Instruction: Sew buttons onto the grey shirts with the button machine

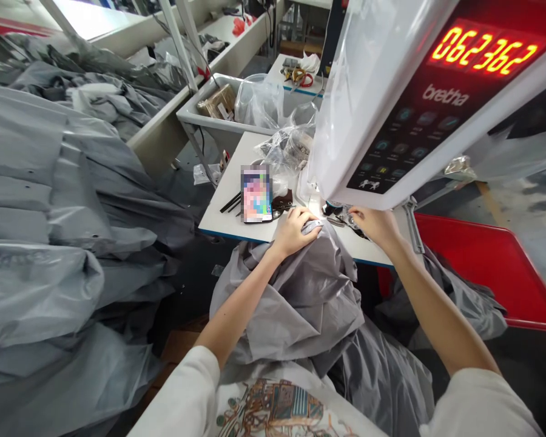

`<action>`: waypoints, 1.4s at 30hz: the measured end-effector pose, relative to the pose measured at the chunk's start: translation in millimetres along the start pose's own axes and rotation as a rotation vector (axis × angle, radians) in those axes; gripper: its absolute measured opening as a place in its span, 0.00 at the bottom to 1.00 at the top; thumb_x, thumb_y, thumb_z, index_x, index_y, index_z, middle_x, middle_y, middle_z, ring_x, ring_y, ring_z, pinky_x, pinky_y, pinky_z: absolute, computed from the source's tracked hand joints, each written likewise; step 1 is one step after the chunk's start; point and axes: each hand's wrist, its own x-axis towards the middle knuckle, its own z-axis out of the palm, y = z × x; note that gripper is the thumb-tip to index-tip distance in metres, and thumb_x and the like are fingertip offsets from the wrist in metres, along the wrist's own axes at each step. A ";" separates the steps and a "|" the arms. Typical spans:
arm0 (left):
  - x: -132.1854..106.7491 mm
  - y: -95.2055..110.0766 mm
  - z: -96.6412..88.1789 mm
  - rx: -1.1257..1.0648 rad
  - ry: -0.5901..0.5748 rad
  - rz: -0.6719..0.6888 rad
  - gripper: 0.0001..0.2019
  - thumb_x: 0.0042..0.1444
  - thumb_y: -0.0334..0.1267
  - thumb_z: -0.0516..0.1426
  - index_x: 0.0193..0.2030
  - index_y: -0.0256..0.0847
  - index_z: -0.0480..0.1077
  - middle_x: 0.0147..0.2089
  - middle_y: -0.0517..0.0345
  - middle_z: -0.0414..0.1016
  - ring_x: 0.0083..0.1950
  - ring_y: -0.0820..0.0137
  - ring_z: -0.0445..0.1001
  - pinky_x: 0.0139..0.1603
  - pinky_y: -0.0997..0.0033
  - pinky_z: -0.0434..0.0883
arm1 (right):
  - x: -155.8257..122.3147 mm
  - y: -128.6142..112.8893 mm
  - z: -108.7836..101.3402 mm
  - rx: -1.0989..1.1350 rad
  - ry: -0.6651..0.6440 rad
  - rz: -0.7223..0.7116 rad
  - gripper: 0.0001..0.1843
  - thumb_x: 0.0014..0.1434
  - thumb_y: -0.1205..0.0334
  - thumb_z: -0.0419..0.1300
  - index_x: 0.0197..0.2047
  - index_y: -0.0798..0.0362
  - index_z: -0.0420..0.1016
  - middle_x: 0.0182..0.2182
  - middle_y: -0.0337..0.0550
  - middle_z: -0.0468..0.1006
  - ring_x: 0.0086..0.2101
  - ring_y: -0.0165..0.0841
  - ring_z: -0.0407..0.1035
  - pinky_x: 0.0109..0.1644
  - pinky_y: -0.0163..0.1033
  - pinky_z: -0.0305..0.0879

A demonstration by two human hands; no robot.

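Grey, shiny fabric (300,303) is bunched over my lap and rises to the front edge of the white table (227,212). My left hand (296,230) grips the fabric's upper end, just in front of the machine's working point. To the right, my right hand (377,226) is closed, fingertips together beside small metal parts (349,217) under the machine head. Whatever sits between those fingertips is too small to tell. The white machine (386,121) hangs over the table, its red display lit with digits.
A phone (256,194) stands on the table left of my left hand, near black sticks and clear plastic bags (286,149). Large grey fabric piles (36,200) fill the left side. A grey bin (188,112) is behind; a red tray (491,261) lies right.
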 end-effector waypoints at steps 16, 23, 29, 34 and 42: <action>0.2 -0.6 -0.3 0.024 -0.003 0.003 0.09 0.56 0.39 0.60 0.43 0.43 0.72 0.47 0.56 0.71 0.50 0.67 0.69 0.55 0.66 0.66 | 9.0 -1.5 22.7 -0.232 -0.006 -0.026 0.16 0.62 0.63 0.49 0.42 0.55 0.79 0.38 0.52 0.80 0.39 0.40 0.71 0.30 0.39 0.50; 0.3 0.3 -0.2 0.021 0.004 -0.003 0.09 0.55 0.39 0.61 0.42 0.42 0.72 0.46 0.56 0.71 0.50 0.67 0.69 0.55 0.66 0.66 | 10.6 0.6 26.3 -0.143 0.084 0.032 0.14 0.58 0.61 0.53 0.37 0.56 0.78 0.35 0.52 0.79 0.35 0.40 0.71 0.30 0.39 0.49; -0.2 -0.9 0.9 -0.004 0.005 0.001 0.08 0.56 0.39 0.60 0.43 0.42 0.72 0.46 0.55 0.71 0.50 0.67 0.68 0.56 0.66 0.65 | -1.4 7.9 18.1 0.410 0.211 0.148 0.11 0.53 0.56 0.58 0.29 0.54 0.76 0.26 0.43 0.77 0.28 0.35 0.69 0.33 0.38 0.59; 0.0 1.5 -1.7 -0.002 -0.001 -0.004 0.09 0.56 0.38 0.60 0.43 0.42 0.72 0.47 0.55 0.71 0.50 0.67 0.68 0.57 0.66 0.64 | -21.3 -15.0 -1.0 0.838 0.111 0.156 0.13 0.51 0.53 0.61 0.33 0.55 0.78 0.28 0.42 0.78 0.28 0.33 0.69 0.33 0.37 0.63; 0.2 2.3 -2.1 0.025 -0.022 -0.013 0.09 0.57 0.40 0.60 0.43 0.43 0.71 0.46 0.55 0.71 0.51 0.66 0.68 0.56 0.66 0.65 | -24.5 -54.1 7.8 0.917 0.001 0.015 0.14 0.54 0.53 0.59 0.36 0.54 0.78 0.31 0.43 0.79 0.31 0.33 0.71 0.37 0.38 0.67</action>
